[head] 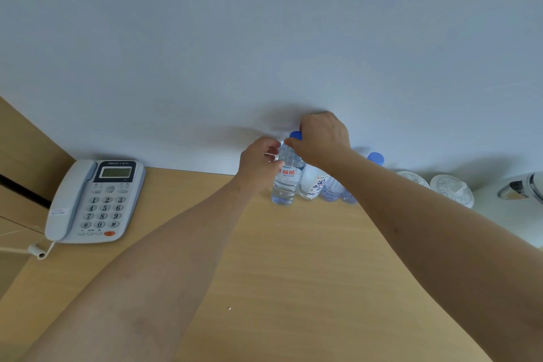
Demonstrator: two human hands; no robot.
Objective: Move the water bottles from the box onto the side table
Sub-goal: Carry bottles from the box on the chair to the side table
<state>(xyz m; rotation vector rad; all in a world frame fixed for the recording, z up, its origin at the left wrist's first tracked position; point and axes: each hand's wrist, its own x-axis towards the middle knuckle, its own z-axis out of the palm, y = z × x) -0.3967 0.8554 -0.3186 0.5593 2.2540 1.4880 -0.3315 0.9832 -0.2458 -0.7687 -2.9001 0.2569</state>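
Clear water bottle stands upright on the wooden side table, just right of frame centre, right up against the white wall at the table's back edge. Left hand is curled round its shoulder from the left; right hand comes over the top, fingers closed on the neck just under the blue cap. Bottle is transparent, ribbed, water visible through it, white label with red characters. Touching it on the right is a second bottle with a white label and blue lettering; past that at least one more bottle, mostly hidden behind the right forearm, and a pale blue cap poking above the arm. Row runs along the wall, so no room behind; to the left of the held bottle the back edge is open tabletop as far as the phone. Foreground is bare wood, crossed only by both forearms. Grey desk phone sits at left, handset on cradle, cord hanging off the table's left edge. Right of the bottles: two clear plastic-wrapped cups near the wall, and a chrome-and-white object cut off by the right frame edge, can't tell what it is.
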